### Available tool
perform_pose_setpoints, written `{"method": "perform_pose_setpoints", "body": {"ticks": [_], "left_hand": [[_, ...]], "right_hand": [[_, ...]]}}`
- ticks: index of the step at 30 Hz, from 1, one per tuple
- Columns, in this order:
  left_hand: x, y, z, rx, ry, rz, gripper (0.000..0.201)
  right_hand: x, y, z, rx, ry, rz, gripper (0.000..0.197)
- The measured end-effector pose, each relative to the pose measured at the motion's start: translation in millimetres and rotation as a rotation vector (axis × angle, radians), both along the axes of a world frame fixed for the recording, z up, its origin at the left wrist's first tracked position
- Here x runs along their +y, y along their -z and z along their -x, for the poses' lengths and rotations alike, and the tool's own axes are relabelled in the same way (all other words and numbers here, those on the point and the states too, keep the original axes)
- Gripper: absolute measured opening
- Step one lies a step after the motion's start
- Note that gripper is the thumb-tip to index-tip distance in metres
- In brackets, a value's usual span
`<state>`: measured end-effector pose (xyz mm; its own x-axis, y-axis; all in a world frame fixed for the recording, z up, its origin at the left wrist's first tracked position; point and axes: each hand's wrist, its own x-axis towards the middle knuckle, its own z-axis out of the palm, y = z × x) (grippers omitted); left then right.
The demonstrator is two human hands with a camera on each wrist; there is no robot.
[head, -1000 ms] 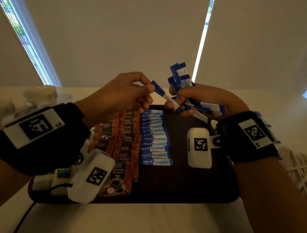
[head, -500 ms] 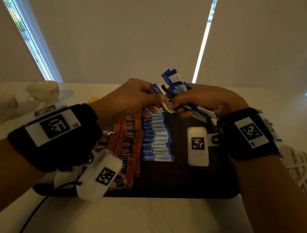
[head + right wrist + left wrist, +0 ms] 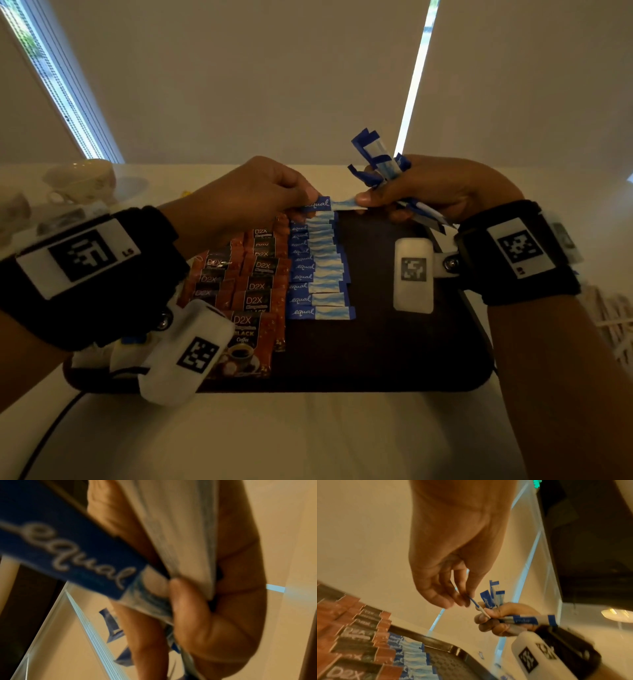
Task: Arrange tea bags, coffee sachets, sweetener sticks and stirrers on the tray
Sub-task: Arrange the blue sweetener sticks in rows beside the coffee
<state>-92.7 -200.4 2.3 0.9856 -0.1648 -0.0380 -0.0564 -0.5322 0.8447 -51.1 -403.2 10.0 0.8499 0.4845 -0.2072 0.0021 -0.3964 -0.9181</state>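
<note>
a dark tray point(image 3: 394, 349) lies on a pale table point(image 3: 308, 442), and both hands hover over its far edge. the left hand point(image 3: 246, 202) pinches the blue end of one sweetener stick point(image 3: 329, 204) between thumb and fingertips, the other fingers curled under; the stick lies level, just above the far end of the sweetener row point(image 3: 318, 270). the right hand point(image 3: 431, 192) touches the pale end of that same stick with its thumb and forefinger, while its remaining fingers are curled round a bundle point(image 3: 376, 161) of more blue sticks that fans up and out past the knuckles. in the left wrist view the stick point(image 3: 478, 606) spans the gap between the two hands, fingertips point(image 3: 462, 600) nipping one end and the right hand point(image 3: 501, 620) at the other. the right wrist view is blurred and shows mostly the bundle point(image 3: 68, 555) pressed against the palm by the curled fingers point(image 3: 214, 615). on the tray the row of sticks runs from near to far, each overlapping the next, blue ends to the left. just left of it, touching or nearly so, two overlapping columns of brown coffee sachets point(image 3: 253, 291) run the same way. white packets point(image 3: 96, 356) sit at the tray's near left corner, mostly hidden by the left wrist. the tray's right half is bare. cups point(image 3: 78, 181) stand at the far left of the table, and pale stirrers point(image 3: 613, 329) lie off the tray at the right edge.
</note>
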Motion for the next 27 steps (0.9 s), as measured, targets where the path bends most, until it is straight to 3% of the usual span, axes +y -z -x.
{"method": "perform_pose_setpoints", "body": {"ticks": [4, 6, 8, 14, 20, 27], "left_hand": [[-9, -1, 4, -0.334, 0.096, -0.402, 0.032], [-17, -2, 6, -0.476, 0.112, -0.609, 0.032], [-23, -4, 6, -0.504, 0.088, -0.640, 0.028], [-21, -13, 2, -0.163, 0.139, -0.380, 0.015], [-27, 6, 12, 0.081, 0.514, -0.576, 0.006], [-44, 26, 13, 0.109, 0.660, -0.669, 0.017]], "right_hand": [[2, 0, 0, -0.005, -0.007, 0.047, 0.007], [4, -1, 1, -0.019, -0.031, 0.049, 0.008], [4, -1, 1, -0.034, -0.046, 0.061, 0.009], [-1, -3, 2, -0.048, -0.051, 0.058, 0.009], [-7, -2, 0, -0.030, 0.078, -0.018, 0.005], [1, -2, 5, -0.065, 0.028, 0.038, 0.006]]}}
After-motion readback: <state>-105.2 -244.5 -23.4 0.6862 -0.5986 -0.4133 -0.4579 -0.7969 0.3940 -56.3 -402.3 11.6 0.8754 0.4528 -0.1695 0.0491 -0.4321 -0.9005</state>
